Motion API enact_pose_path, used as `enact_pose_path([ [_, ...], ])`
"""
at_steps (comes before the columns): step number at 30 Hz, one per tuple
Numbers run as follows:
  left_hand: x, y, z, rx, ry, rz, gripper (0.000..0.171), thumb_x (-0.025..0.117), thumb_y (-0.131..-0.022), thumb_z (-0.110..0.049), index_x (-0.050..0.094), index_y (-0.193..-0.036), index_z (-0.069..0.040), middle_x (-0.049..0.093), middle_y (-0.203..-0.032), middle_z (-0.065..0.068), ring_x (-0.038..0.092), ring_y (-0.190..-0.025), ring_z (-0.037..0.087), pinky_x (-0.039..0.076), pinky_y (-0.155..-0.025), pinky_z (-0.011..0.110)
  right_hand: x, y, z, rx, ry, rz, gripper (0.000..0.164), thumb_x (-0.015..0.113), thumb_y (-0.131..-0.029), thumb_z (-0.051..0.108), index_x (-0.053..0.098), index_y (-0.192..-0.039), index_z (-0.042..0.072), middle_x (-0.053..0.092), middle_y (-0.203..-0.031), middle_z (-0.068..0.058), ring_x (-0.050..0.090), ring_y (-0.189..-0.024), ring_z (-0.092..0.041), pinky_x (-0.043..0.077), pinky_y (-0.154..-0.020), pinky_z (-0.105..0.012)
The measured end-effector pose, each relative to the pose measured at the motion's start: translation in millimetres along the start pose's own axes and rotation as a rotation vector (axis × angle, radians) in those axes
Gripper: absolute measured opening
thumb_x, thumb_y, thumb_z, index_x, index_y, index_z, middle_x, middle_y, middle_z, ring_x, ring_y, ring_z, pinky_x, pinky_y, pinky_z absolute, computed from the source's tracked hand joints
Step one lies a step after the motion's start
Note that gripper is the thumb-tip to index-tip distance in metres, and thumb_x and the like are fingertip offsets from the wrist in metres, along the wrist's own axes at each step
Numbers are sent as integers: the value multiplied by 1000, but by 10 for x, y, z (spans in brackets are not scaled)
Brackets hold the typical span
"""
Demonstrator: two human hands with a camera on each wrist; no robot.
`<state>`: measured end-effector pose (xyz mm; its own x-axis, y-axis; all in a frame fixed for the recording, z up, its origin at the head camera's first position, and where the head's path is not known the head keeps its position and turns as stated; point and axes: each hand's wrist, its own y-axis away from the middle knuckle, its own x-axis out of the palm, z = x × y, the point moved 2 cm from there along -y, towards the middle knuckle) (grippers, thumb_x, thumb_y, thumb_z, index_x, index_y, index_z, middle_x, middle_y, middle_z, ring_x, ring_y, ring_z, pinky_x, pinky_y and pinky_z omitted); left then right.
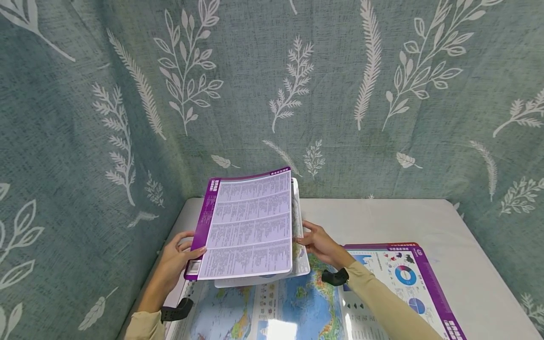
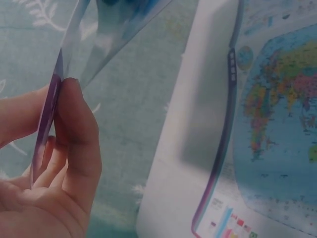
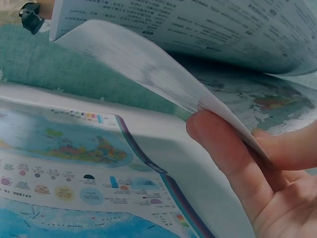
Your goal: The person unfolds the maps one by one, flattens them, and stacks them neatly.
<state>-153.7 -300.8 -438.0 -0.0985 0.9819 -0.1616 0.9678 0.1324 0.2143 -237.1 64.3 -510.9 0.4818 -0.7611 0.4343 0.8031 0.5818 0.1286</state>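
Observation:
A folded map (image 1: 250, 222) with a purple border and columns of small print is held up above the table. My left hand (image 1: 173, 259) pinches its purple left edge between thumb and fingers; the left wrist view shows this purple edge (image 2: 45, 116) from the side. On the other side, my right hand (image 1: 322, 244) pinches a white-edged panel (image 1: 300, 250) beneath the printed one. Between these two panels the right wrist view shows a gap, with a map print inside (image 3: 267, 101). Below both hands, a large spread-out world map (image 1: 238, 311) lies flat on the table.
The white table (image 1: 382, 217) stands against a green leaf-patterned cloth (image 1: 255, 94) at the back and left. Charts (image 1: 405, 276) and a purple border fill the spread map's right part. Light glares off its front (image 1: 281, 329). Dark bands (image 1: 335, 277) circle both wrists.

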Motion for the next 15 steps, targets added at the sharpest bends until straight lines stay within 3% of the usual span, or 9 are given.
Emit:
enact_pose_path([
  [3, 0, 8, 3, 1, -6, -3, 67, 74, -82, -9, 33, -134, -6, 63, -95, 3, 65, -77, 19, 53, -66, 34, -25, 29, -5, 16, 24, -27, 72, 46, -93, -7, 7, -152, 6, 54, -121, -17, 52, -65, -7, 36, -55, -23],
  [5, 6, 9, 13, -2, -10, 1, 67, 74, -82, -10, 33, -134, -6, 63, -96, 4, 65, -77, 20, 53, -66, 34, -40, 42, -13, 26, 31, -41, 75, 48, -93, -5, 3, -152, 6, 58, -104, -10, 44, -56, -5, 30, -55, -25],
  [10, 32, -4, 42, -8, -7, 21, 68, 74, -82, -11, 32, -134, -6, 64, -98, 7, 66, -79, 22, 53, -66, 35, -74, 71, -40, 32, 33, -59, 76, 49, -92, -5, 2, -152, 6, 52, -71, 0, 33, -48, -6, 28, -54, -25],
  [15, 52, -19, 46, -20, -3, 29, 68, 74, -81, -10, 32, -135, -5, 63, -97, 6, 65, -79, 21, 53, -67, 35, -106, 101, -66, 24, 42, -60, 75, 49, -92, -6, 6, -152, 7, 56, -74, -3, 43, -52, -6, 36, -57, -25],
])
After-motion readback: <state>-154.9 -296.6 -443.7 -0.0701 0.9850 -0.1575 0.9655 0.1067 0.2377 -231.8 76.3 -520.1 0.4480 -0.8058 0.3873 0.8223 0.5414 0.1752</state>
